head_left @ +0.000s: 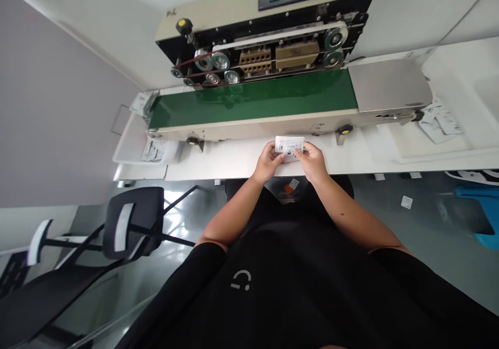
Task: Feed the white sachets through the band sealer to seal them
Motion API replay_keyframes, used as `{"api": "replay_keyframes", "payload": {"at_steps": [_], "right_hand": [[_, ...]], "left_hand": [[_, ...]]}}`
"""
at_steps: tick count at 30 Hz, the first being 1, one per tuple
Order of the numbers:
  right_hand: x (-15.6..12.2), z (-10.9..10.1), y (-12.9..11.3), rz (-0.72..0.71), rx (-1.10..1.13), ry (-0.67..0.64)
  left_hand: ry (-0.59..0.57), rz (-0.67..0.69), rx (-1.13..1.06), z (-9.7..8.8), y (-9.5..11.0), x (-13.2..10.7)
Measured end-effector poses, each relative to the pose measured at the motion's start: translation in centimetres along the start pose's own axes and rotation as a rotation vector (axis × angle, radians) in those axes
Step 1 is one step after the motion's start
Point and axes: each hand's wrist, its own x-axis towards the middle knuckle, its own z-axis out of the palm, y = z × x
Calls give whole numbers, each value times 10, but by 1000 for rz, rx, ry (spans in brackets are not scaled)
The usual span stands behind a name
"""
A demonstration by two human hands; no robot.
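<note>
Between my two hands is a small white printed packet (289,144), held above the front edge of the white table (218,164). My left hand (268,162) grips its left side, thumb over the lower corner. On the right side, my right hand (312,160) pinches it with the thumb lying on the printed face. Whether it is one packet or a few stacked together, I cannot tell. Just beyond my hands runs the band sealing machine (218,29) with its green conveyor belt (253,98).
At the left end stands a white bin (171,154) holding printed packets (154,150). More packets (440,123) lie in a white tray (479,154) at the right. A black chair (134,224) is at the lower left. One packet (406,202) is on the floor.
</note>
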Motion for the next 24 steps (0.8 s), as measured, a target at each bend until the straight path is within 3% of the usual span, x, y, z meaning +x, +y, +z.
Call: {"api": "replay_keyframes", "payload": {"at_steps": [5,12,20,24], "right_hand": [[7,-1,9,18,22,-43],[4,-6,12,49,-41,-59],[-2,-6,7,-31,53,20],[-4,-6,7,-27,63,1]], "left_hand": [[193,13,-16,-1,-8,2],[60,21,-97,-4,-9,4],[219,15,-298,-3,0,2],[195,8,-250,-1,2,2]]}}
